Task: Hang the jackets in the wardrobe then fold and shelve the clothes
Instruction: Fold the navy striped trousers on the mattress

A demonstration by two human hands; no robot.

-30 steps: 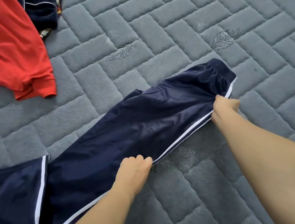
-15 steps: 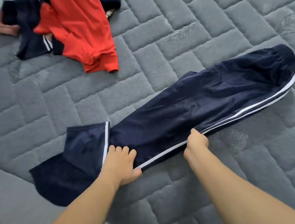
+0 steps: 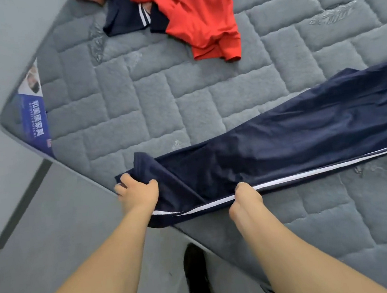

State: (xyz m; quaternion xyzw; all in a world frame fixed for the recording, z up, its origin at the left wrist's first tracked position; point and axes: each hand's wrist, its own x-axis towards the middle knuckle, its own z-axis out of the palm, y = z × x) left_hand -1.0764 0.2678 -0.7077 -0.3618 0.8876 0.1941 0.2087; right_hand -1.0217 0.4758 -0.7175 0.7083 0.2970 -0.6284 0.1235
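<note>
Navy trousers [image 3: 295,139], white side stripe, laid flat on grey mattress [image 3: 182,99], stretching right from both hands. Left hand [image 3: 138,193] gripping bunched hem at mattress edge, fingers curled over fabric. Right hand [image 3: 245,200] pinching striped seam, just right of left. Blue corner label [image 3: 35,123], left of hands: Chinese characters, blurred.

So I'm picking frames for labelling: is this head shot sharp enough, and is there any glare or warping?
Head view: light is soft and even, with only a mild sheen on the navy trousers; motion blur smears the quilted mattress and the red garment; the left hand and right hand gripping the trousers stay fairly crisp; wide-angle bending shows at the mattress corner.
</note>
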